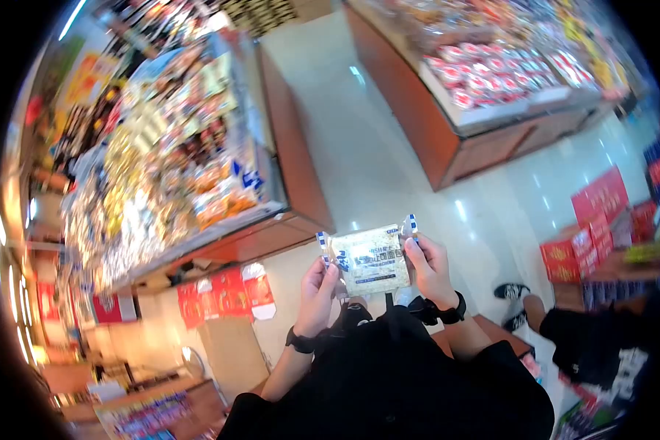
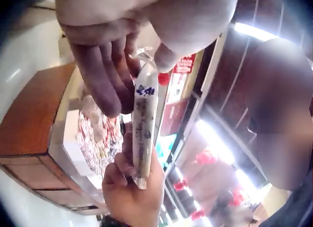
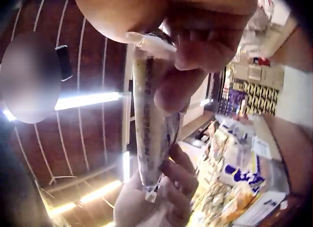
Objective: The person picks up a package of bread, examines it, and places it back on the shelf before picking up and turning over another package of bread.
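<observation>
A flat, squarish snack packet (image 1: 370,258) in a clear wrapper is held up in front of the body. Its contents are cream-coloured, with dark print on the wrapper and blue-and-white crimped ends. My left hand (image 1: 317,293) pinches the left end between thumb and fingers; my right hand (image 1: 434,273) pinches the opposite end. Both wrist views show the packet edge-on, thin and pale. The left wrist view has the left hand (image 2: 122,46) above the packet (image 2: 145,124). In the right wrist view, the right hand (image 3: 195,46) is nearest the camera.
On the left stands a display counter (image 1: 301,161) heaped with wrapped goods. Another counter (image 1: 411,110) holds red-and-white packs at the upper right, with a tiled aisle (image 1: 330,117) between them. Red boxes (image 1: 576,253) and another person's legs (image 1: 535,312) are at right; flattened cardboard (image 1: 231,348) lies lower left.
</observation>
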The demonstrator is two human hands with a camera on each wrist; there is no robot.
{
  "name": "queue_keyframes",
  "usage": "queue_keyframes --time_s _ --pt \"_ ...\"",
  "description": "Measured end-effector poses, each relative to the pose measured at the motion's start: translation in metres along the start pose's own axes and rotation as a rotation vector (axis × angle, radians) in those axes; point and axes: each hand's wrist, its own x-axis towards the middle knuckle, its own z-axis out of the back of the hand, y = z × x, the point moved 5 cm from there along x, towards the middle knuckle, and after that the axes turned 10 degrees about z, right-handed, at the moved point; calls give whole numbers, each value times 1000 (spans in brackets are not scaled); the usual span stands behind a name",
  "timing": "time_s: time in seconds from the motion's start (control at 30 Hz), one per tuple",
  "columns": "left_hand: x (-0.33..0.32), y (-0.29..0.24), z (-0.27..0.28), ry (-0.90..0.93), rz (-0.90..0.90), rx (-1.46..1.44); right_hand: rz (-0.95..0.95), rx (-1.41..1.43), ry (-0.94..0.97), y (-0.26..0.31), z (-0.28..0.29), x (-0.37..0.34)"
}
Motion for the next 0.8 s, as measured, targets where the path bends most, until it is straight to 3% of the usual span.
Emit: queue_keyframes --time_s 0.2,0.3,0.4,0.5,0.63,0.7,0.77,0.8 --pt "-54 4 53 94 60 -120 -12 71 180 -1 -71 -7" --pt "-69 10 78 38 -79 -113 50 -163 339 -9 -81 -15" --pt "-84 4 104 2 -140 -219 53 -182 402 -3 -108 -26" --pt "-103 16 156 55 -213 -163 -114 -42 458 -5 -152 -50" --pt "-135 40 226 7 -146 -420 327 -349 353 0 -200 -64" --pt "-145 51 264 30 -112 -491 338 -296 260 -6 -203 -65" --pt "-159 35 282 173 -160 -541 403 -222 153 -4 -213 -69" --pt "-166 29 289 236 -186 -571 411 -224 190 -11 -229 -75"
